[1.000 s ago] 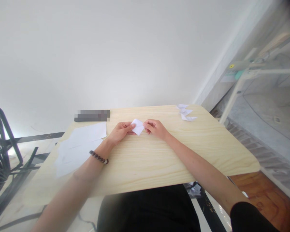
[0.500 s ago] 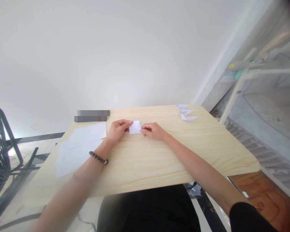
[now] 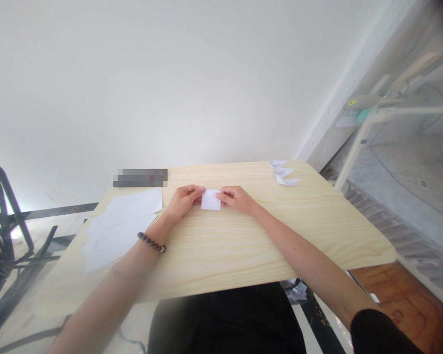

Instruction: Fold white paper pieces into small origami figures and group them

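A small square of folded white paper (image 3: 210, 200) is held up over the middle of the table. My left hand (image 3: 185, 200) pinches its left edge between thumb and fingers. On the opposite side, my right hand (image 3: 237, 199) is closed on the right edge, thumb in front. The fingers behind the paper are partly hidden. A dark beaded bracelet (image 3: 151, 242) circles my left wrist.
White sheets (image 3: 123, 223) lie overlapping on the left of the wooden table (image 3: 221, 255). Several folded paper shapes (image 3: 285, 172) stand at the back right. A dark, blurred-out object (image 3: 140, 178) rests at the back left, by the wall (image 3: 206, 88).
The folded paper has shifted slightly right and nearer to me. My right hand has moved from its lower right corner up to its right edge, and my left hand has followed along.
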`<state>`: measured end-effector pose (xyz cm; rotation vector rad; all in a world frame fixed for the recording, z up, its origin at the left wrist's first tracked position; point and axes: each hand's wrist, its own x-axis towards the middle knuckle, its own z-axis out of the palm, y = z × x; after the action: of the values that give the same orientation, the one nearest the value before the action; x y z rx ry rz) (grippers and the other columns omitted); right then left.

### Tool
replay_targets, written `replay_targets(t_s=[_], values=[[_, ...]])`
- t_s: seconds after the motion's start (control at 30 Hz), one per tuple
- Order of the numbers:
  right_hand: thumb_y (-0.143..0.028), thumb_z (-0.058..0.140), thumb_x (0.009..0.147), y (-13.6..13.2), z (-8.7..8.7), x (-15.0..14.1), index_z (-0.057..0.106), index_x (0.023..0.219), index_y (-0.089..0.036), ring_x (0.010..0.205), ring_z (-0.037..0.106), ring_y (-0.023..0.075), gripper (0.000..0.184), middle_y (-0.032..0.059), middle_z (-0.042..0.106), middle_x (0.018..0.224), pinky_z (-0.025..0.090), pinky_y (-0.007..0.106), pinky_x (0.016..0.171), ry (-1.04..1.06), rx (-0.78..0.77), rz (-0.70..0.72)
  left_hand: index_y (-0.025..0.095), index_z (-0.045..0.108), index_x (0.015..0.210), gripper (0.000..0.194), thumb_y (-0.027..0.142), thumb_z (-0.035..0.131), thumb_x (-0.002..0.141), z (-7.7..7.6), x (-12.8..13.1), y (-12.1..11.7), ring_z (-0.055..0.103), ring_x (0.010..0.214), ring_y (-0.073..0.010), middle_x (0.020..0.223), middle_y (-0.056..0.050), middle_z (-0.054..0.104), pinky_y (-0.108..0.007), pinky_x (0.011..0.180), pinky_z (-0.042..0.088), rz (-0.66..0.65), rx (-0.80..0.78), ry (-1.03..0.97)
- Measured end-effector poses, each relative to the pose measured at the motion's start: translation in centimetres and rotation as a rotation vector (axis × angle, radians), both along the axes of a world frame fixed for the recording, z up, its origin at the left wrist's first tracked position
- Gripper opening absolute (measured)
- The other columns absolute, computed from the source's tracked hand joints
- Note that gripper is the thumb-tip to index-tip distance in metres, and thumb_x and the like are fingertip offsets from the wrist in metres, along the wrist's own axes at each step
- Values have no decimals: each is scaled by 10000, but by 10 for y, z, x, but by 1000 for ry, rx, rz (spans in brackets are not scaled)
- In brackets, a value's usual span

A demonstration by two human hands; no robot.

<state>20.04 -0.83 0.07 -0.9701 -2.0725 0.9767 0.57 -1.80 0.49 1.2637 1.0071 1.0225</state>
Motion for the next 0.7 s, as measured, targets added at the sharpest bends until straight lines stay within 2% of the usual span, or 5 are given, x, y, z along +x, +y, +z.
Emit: replay_targets(t_s=[0.17, 0.33, 0.47, 0.53, 0.7], values=[[-346, 492, 755, 1, -3, -2, 521, 735, -147, 529, 462, 66, 202, -23, 512, 602, 368, 180, 506, 102, -114, 27, 117, 599, 758, 315, 422, 597, 681, 3, 2, -2, 557, 663, -139, 708, -27, 613, -262, 633, 447, -26, 41, 98], [-380, 497, 754, 3, -5, -2, 520, 775, -147, 510, 500, 72, 235, 2, 571, 631, 415, 200, 513, 168, -182, 25, 121, 587, 846, 363, 458, 532, 722, 7, 4, -4, 546, 658, -136, 725, -33, 604, -242, 583, 443, 25, 87, 157], [-400, 520, 737, 4, -6, -3, 494, 774, -150, 481, 510, 68, 253, 21, 613, 662, 416, 198, 493, 257, -187, -44, 119, 568, 951, 399, 442, 548, 717, 6, 1, -4, 570, 688, -160, 771, -64, 631, -272, 615, 448, -86, 107, 196], [-404, 533, 726, 5, -6, -3, 476, 742, -153, 468, 513, 67, 258, 32, 630, 675, 402, 190, 469, 272, -189, -65, 113, 585, 907, 379, 419, 594, 684, 5, 0, -4, 573, 669, -157, 750, -65, 639, -277, 635, 438, -122, 118, 240], [-409, 533, 723, 3, -6, -3, 456, 701, -158, 472, 523, 74, 264, 36, 636, 650, 400, 188, 467, 262, -195, -72, 123, 586, 941, 386, 370, 634, 648, 2, -2, -5, 578, 785, -193, 893, -82, 638, -308, 698, 430, -207, 106, 224]])
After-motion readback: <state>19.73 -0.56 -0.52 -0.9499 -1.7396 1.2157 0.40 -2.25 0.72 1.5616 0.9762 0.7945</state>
